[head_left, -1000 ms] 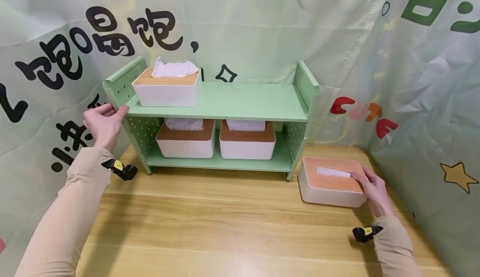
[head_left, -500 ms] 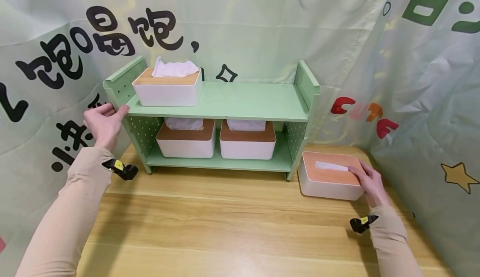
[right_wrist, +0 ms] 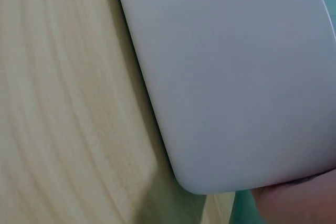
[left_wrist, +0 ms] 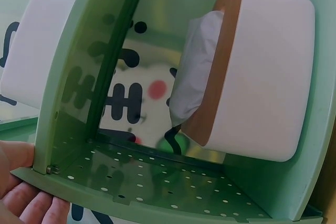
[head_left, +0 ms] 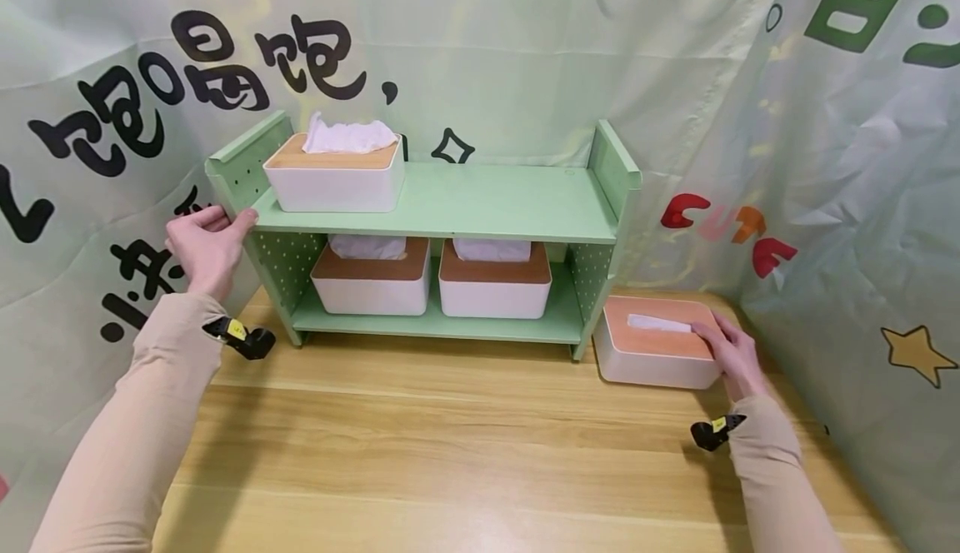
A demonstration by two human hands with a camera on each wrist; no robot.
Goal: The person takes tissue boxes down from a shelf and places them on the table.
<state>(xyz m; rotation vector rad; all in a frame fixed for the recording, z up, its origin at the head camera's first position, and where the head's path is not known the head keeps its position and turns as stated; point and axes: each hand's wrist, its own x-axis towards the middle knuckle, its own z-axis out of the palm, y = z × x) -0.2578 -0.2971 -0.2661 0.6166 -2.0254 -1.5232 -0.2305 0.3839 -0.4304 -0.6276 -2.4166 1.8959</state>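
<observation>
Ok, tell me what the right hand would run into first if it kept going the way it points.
Probably the shelf's right side panel: the right hand points left across the tissue box it holds, though depth is unclear.

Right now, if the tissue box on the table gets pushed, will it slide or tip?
The tissue box is low and wide, lying flat on the wooden table, so it likely slides. Its smooth white wall may feel slippery. The right hand grips one end, so it could swivel.

1. The shelf [head_left: 480, 199] is pale green, its side panels dotted with small holes.
2. The tissue box [head_left: 654, 353] is white with a light wood lid.
3. The table [head_left: 450, 445] is yellow wood grain.
4. The backdrop [head_left: 525, 53] is mint with black characters.
5. The sleeves [head_left: 135, 420] are beige.
</observation>
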